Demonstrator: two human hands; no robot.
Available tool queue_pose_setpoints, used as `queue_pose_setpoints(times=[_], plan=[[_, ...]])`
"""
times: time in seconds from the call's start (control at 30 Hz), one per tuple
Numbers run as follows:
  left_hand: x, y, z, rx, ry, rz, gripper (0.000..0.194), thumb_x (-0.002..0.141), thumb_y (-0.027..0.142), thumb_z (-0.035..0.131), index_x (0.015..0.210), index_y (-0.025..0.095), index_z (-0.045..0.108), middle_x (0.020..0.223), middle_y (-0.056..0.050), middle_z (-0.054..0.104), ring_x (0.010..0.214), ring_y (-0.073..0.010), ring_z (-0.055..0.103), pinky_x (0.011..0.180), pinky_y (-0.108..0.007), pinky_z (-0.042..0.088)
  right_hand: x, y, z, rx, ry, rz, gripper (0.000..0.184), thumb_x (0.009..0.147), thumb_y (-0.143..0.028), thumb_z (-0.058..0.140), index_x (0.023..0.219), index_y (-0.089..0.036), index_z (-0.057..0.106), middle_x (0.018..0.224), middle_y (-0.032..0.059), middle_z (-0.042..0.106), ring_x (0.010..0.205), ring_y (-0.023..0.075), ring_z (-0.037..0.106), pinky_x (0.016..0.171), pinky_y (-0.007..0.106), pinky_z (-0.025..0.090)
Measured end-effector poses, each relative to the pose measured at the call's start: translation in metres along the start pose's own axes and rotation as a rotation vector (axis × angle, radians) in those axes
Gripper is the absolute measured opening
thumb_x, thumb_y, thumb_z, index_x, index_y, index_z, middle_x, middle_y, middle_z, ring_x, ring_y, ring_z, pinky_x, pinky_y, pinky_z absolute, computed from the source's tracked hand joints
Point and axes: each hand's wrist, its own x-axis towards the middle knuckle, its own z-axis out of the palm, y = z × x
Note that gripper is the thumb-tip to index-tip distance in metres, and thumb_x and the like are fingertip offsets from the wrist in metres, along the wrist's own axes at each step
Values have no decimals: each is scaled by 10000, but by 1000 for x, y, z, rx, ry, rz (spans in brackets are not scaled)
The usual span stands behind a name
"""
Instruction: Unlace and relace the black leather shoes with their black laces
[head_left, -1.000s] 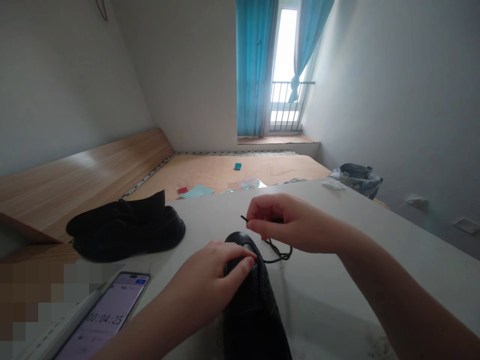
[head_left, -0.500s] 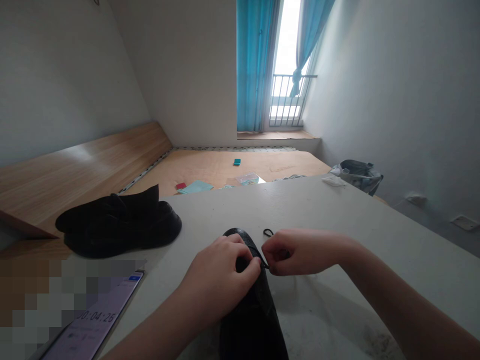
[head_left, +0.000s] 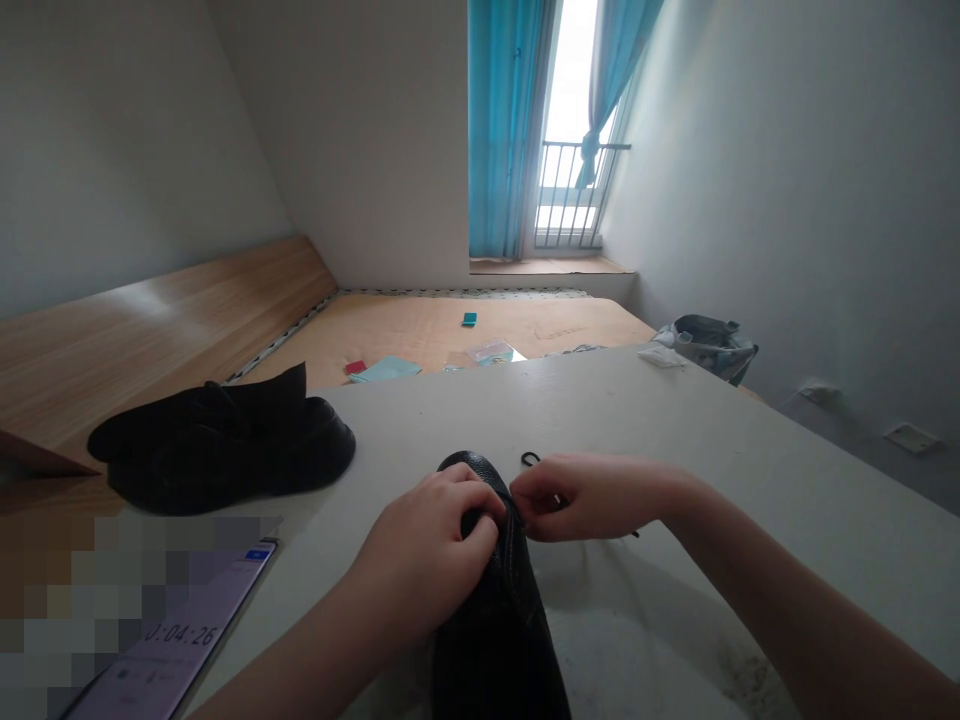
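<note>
Your left hand is curled over the top of the black leather shoe, fingers bunched together and pressing on the upper near the lacing. Your right hand comes in from 3 o'clock, its thumb and fingers closed in a tight pinch on the black lace, right beside the shoe's lacing edge. Exactly where the lace enters the shoe is hidden by your fingers. A small loop of it lies on the white table just past your right hand, and its tip pokes out below that hand.

The shoe lies lengthwise at 6 o'clock, toe towards you, with its heel end at your hands. At 10 o'clock, well apart, sits a pair of black shoes. At 8 o'clock a phone shows a timer reading 0:04:26. Beyond the table, at 12 o'clock, a bare wooden bed base holds scattered papers, and blue curtains frame a railed window. A grey bag sits at 1 o'clock.
</note>
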Motion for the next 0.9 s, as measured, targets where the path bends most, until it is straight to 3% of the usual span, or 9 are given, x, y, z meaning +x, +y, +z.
queue_pose_setpoints(times=[0.13,0.3,0.47,0.6,0.73,0.9], plan=[[0,4,3,76,56,-31,132,813,311,540,835,266,662,951,-2,635,875,-223,601,676,-309,365,3,4,0,154,-11,13,118,828,-223,565,735,-177,510,638,-54,473,566,79,408,498,210,323],[1,4,9,92,106,-48,116,821,296,547,798,276,659,935,13,618,839,-202,601,659,-301,355,11,13,1,289,-41,27,125,828,-241,602,753,-154,553,677,-16,600,626,99,544,575,215,425],[0,1,10,-3,126,-8,127,841,261,519,775,244,626,934,6,607,874,-208,585,691,-312,368,11,16,0,248,85,42,231,778,-349,701,749,-150,586,670,-23,576,606,94,490,529,206,368],[1,-7,6,-131,146,-1,163,880,299,478,812,219,602,899,-13,599,821,-208,563,713,-332,383,10,9,-2,230,186,-83,266,878,-404,583,892,-146,648,731,-9,576,638,99,448,574,230,369],[4,-10,-2,-204,190,16,204,910,343,452,861,213,601,864,-6,587,753,-179,535,671,-310,393,12,0,3,238,297,-161,265,870,-407,609,872,-148,669,805,13,597,698,118,469,651,266,394],[0,-4,-19,-487,286,116,200,908,325,491,921,228,666,865,6,601,738,-147,538,660,-273,425,10,-8,8,621,376,-310,293,912,-418,570,797,-151,613,734,13,578,701,128,514,683,291,428]])
